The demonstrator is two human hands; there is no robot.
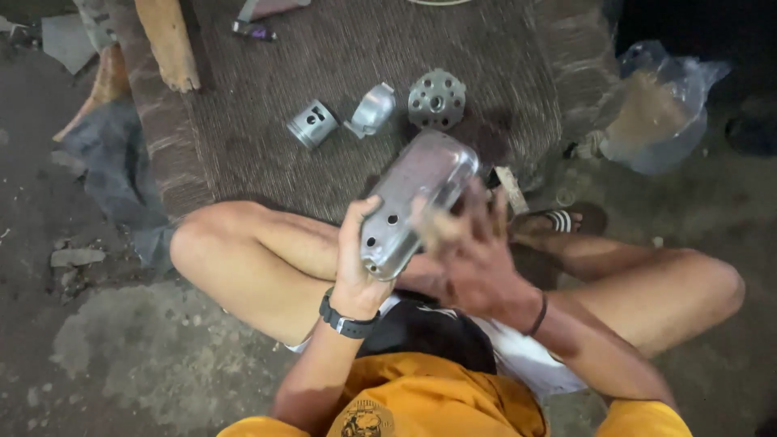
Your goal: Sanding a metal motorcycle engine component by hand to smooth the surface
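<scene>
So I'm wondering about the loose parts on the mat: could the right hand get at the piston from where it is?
Probably yes. The right hand is blurred against the metal cover that the left hand holds; nothing lies between it and the piston on the mat, though it must cross past the cover.

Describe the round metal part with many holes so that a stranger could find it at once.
Look at the brown mat in front of the seated person. Three metal parts lie in a row; the disc is rightmost, beside the curved cover. Only it is flat, round and ringed with holes.
</scene>
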